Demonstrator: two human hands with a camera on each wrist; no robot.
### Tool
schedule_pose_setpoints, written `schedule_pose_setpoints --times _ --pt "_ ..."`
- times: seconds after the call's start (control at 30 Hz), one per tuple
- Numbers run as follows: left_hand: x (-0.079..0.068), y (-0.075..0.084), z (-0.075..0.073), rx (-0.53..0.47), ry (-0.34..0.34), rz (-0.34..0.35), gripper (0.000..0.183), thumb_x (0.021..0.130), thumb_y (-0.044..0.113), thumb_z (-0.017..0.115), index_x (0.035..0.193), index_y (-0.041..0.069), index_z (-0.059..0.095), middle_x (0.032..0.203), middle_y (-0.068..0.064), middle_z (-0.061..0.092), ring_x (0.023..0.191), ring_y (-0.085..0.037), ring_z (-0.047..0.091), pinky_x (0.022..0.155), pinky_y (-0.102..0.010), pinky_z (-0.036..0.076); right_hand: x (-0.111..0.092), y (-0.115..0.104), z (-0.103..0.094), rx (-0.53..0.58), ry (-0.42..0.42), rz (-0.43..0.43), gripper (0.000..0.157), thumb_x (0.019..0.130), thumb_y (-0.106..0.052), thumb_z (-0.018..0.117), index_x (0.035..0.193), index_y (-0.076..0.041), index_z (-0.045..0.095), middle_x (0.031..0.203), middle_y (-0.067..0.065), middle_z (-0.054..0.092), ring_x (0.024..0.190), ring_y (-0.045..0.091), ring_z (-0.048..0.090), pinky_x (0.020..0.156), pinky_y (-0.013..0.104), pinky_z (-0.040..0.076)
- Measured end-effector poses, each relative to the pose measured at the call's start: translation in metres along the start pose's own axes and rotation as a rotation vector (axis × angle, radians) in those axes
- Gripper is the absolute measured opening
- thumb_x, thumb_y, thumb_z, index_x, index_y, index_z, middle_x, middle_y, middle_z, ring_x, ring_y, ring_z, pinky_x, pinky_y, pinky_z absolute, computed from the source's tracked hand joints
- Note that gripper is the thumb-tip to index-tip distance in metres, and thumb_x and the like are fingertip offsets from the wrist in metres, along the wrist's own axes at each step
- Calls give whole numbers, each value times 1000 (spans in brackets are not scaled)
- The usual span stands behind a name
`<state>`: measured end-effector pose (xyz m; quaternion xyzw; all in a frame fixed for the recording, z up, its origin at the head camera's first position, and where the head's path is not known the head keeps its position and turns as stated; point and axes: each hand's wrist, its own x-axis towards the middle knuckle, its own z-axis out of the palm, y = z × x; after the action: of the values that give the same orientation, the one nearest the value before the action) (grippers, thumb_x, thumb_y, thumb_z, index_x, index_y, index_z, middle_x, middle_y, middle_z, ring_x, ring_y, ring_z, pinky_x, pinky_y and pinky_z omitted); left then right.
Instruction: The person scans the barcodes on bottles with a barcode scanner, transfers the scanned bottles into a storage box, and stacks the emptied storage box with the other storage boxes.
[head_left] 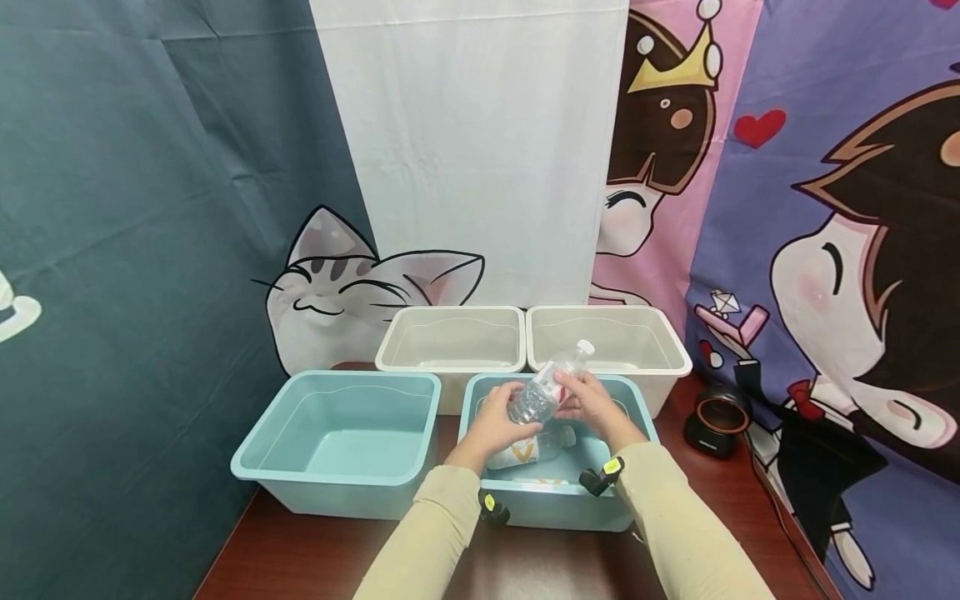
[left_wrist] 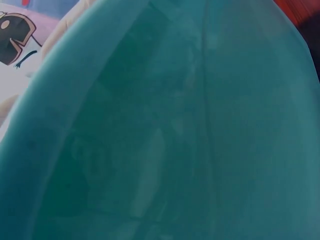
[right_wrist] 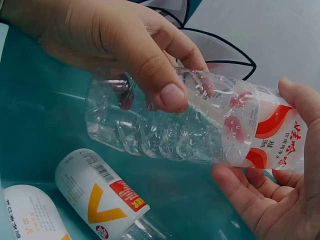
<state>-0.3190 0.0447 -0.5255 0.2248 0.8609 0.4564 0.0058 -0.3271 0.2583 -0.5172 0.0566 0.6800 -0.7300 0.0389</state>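
A clear plastic water bottle [head_left: 534,402] with a red and white label is held tilted over the front right blue bin [head_left: 558,510], its white cap pointing up and away. My left hand [head_left: 495,427] grips the ribbed lower part, thumb across it in the right wrist view. My right hand [right_wrist: 297,205] holds the bottle around its label. Below, in the bin, lies a bottle with a white label and orange V [right_wrist: 102,195], with another white-labelled bottle [right_wrist: 32,215] beside it. The bin's wall fills most of the left wrist view.
To the left stands a second blue bin [head_left: 337,498]. Two cream bins [head_left: 450,367] are side by side behind. A black round device [head_left: 716,421] with a cable sits at the right on the brown table [head_left: 517,567]. A printed curtain [head_left: 480,150] hangs behind.
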Motion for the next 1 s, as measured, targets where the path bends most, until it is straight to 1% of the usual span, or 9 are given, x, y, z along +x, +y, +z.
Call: schedule_pose_setpoints --times 0.1,0.17,0.27,0.4,0.6,0.73,0.83,0.9,1.0 --pt "0 -1 1 30 5 9 76 80 31 85 144 11 50 123 -9 55 107 -22 56 93 -41 54 -1 0 0 0 -17 0 56 102 -33 61 134 3 33 92 8 62 72 17 67 67 33 63" --pt "0 -1 0 39 11 13 75 79 31 85 143 11 51 120 -7 56 105 -20 55 91 -40 54 0 0 0 -1 -20 2 55 102 -33 60 134 3 34 95 9 62 74 18 67 68 33 63" --pt "0 -1 0 27 17 7 75 79 30 84 143 10 51 120 -7 56 103 -20 55 90 -39 54 0 0 0 -22 -35 -8 62 102 -35 59 140 6 32 102 11 61 79 18 67 73 34 63" --pt "0 -1 0 -6 14 -13 74 79 29 83 143 9 50 123 -9 57 107 -23 57 92 -41 55 -1 -1 -1 -31 -62 -33 71 103 -38 57 149 7 27 108 11 60 84 18 66 80 35 62" --pt "1 -2 -1 -119 0 -53 69 83 27 79 143 9 50 126 -9 60 111 -25 60 93 -43 56 -3 -2 -2 9 -104 -94 68 104 -33 54 153 7 28 110 5 64 92 14 67 85 35 60" --pt "1 -2 -2 -188 -16 -64 65 85 26 78 142 9 52 124 -8 63 108 -24 63 89 -41 58 -5 -3 -3 72 -132 -111 60 105 -25 52 152 5 31 112 -1 65 100 12 67 92 38 58" --pt "1 -2 -2 -205 -34 -67 63 85 26 77 141 9 53 122 -7 64 106 -22 63 85 -38 59 -5 -4 -3 154 -159 -105 58 105 -18 51 154 2 29 115 -3 64 104 11 67 97 43 56" --pt "1 -1 -2 -216 -44 -65 61 85 26 77 140 9 54 121 -7 65 105 -23 64 84 -38 59 -5 -5 -3 199 -171 -104 59 104 -16 50 157 -1 27 117 -4 63 105 11 66 97 44 56" --pt "0 0 -3 -225 -56 -62 59 86 25 76 138 7 56 119 -8 66 104 -24 65 84 -38 59 -6 -7 -2 232 -169 -107 62 104 -15 51 159 -3 24 119 -4 61 104 11 66 93 40 58"
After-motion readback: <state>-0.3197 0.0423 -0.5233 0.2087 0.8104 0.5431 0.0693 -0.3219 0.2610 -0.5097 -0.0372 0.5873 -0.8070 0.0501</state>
